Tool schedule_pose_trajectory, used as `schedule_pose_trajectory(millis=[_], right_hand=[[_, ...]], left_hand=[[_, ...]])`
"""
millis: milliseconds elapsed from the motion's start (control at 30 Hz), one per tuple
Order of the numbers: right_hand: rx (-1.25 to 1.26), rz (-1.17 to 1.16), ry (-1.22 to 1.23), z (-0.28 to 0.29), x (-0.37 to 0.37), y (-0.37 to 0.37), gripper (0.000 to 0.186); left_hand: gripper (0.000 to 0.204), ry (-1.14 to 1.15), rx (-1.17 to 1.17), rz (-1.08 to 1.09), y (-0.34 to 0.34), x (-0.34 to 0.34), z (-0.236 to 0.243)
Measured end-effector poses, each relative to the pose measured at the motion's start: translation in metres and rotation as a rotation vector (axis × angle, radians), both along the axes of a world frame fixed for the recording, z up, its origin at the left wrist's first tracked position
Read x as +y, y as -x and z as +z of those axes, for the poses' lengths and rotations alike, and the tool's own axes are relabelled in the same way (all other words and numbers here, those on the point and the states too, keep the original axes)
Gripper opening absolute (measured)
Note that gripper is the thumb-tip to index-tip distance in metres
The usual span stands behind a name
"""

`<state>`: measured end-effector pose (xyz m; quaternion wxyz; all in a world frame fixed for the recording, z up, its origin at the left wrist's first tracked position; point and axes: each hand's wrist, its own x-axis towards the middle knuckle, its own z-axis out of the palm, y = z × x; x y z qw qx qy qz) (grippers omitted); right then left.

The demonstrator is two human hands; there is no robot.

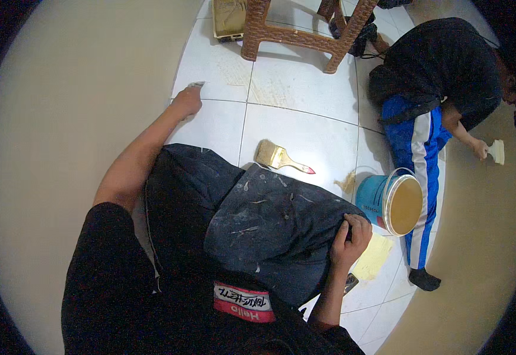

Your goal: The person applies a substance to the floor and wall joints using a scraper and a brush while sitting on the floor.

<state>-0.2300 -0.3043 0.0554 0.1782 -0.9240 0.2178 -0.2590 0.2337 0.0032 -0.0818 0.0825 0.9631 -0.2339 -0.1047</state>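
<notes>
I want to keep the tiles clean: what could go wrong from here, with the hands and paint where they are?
The open paint bucket stands right beside the right hand on the knee; a shift of that leg could tip it. The wet paintbrush lies on the white floor tiles just ahead of the knees and could smear them. The left hand is planted at the wall's edge, probably near fresh paint.

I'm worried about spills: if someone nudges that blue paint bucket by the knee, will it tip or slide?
The blue paint bucket looks nearly full of tan paint, so probably heavy and slow to tip. It stands open, so a shove would likely slop paint. On the glossy tiled floor it may slide.
</notes>
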Motion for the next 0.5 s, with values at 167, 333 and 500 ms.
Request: schedule_pose_trajectory(millis=[167,333,500], right_hand=[[-0.004,-0.017,0.010,-0.001,-0.002,0.002,0.014],[0.009,0.003,0.018,0.000,0.002,-0.002,0.014],[0.029,-0.037,0.018,0.003,0.000,0.003,0.014]], left_hand=[[0.044,0.072,0.139,0.038,0.001,-0.015,0.036],[0.063,0.046,-0.062,0.085,-0.062,0.027,0.005],[0.036,-0.096,0.026,0.076,-0.026,-0.007,0.025]])
